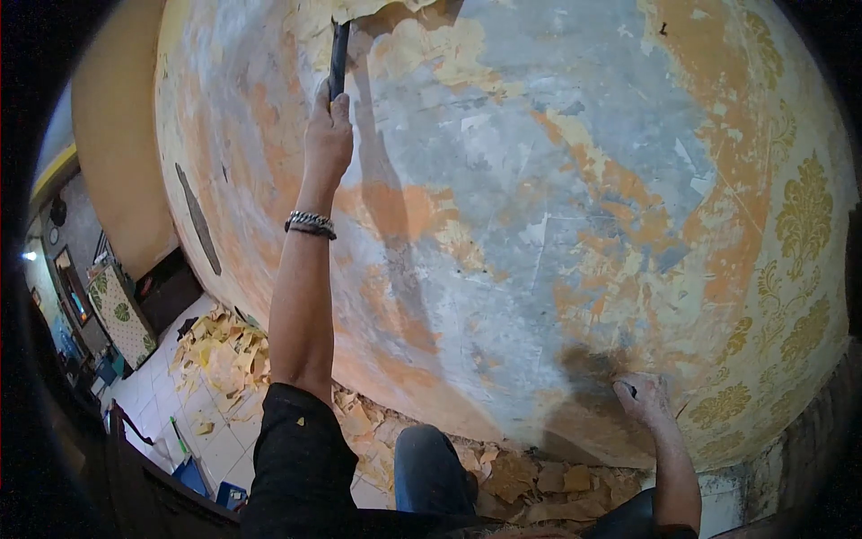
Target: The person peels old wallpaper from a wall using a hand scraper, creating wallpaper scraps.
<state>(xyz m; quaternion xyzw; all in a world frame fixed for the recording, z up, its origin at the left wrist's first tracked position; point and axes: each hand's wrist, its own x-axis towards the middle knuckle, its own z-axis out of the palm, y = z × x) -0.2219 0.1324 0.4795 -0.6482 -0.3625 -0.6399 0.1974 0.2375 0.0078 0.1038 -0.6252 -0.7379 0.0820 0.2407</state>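
High on the wall (503, 180), my left hand (329, 139) is wrapped round the dark handle of a scraper (339, 58). The scraper's top end meets a loose, curling flap of cream wall covering (377, 13), which hides its blade. A chain bracelet circles my left wrist. Low on the right, my right hand (645, 398) is closed in a fist against or close to the wall. Something dark shows at its curled fingers, too small to name. The wall is patchy grey, orange and cream where its covering is gone.
Gold-patterned wallpaper (804, 211) remains on the right. Torn scraps (224, 346) heap on the tiled floor (162, 395) along the wall's foot. My bent knee (434, 467) is close to the wall. At far left stand a patterned panel (121, 314) and blue items (190, 478).
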